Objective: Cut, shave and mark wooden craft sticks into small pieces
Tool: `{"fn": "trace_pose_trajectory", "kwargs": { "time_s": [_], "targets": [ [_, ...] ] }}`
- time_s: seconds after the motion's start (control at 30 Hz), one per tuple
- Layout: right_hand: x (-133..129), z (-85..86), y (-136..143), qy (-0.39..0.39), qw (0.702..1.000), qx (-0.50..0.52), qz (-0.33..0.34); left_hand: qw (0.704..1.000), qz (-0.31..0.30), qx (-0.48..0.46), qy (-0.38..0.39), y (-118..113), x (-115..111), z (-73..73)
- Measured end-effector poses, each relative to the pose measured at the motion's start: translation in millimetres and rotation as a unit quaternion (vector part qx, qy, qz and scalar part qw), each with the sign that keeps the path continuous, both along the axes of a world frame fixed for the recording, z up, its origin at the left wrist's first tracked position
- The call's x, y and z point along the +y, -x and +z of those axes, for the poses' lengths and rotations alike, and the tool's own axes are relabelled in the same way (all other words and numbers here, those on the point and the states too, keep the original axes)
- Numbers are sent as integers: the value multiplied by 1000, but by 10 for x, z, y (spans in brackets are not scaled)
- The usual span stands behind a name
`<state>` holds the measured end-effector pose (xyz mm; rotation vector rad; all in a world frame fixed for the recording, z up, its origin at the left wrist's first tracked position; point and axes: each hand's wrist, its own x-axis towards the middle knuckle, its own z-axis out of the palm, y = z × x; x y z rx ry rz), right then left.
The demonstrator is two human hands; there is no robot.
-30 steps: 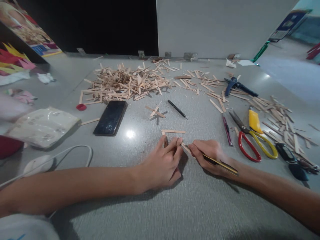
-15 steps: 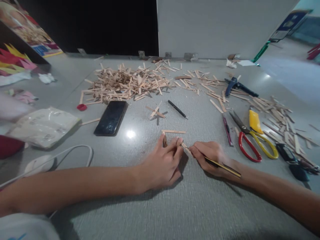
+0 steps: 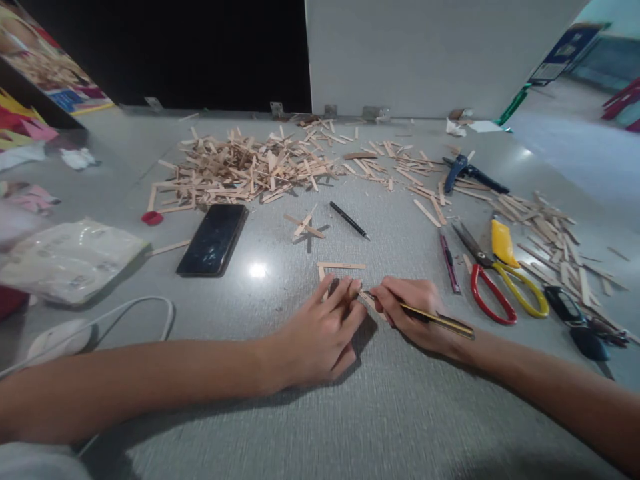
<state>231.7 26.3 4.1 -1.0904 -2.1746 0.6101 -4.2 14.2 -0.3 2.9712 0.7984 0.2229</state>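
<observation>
My right hand (image 3: 415,312) is closed around a black-and-yellow pencil (image 3: 440,321). The pencil's tip meets a wooden craft stick (image 3: 375,305) close to my left fingertips. My left hand (image 3: 323,333) presses that stick with its bent fingers, which partly cover it. Just beyond the left fingers, another stick (image 3: 341,266) lies crosswise, with an upright one (image 3: 322,275) at its left end, forming a corner. Part of this arrangement is hidden under my left hand.
A heap of craft sticks (image 3: 245,167) lies at the back. Nearer are crossed sticks (image 3: 304,227), a black pen (image 3: 350,221) and a phone (image 3: 214,240). Scissors (image 3: 493,273), a purple cutter (image 3: 450,263) and a blue tool (image 3: 473,175) lie right; a plastic packet (image 3: 75,260) left.
The pencil tip has come forward onto the stick by my left fingertips, my right hand moving closer to the left. The whole view has shifted slightly.
</observation>
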Motion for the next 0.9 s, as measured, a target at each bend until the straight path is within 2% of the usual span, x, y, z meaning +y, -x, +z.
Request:
{"fn": "trace_pose_trajectory", "kwargs": {
  "time_s": [0.37,0.67,0.9],
  "targets": [
    [19,-1,-3,29,999,11,16,999,-3,9,-32,-13,-8,-3],
    [35,-19,10,-12,1000,-8,20,1000,1,-1,-10,4,-20,19],
    [12,-3,-11,24,1000,0,9,1000,0,-5,2,2,-13,-1]
  ]
}}
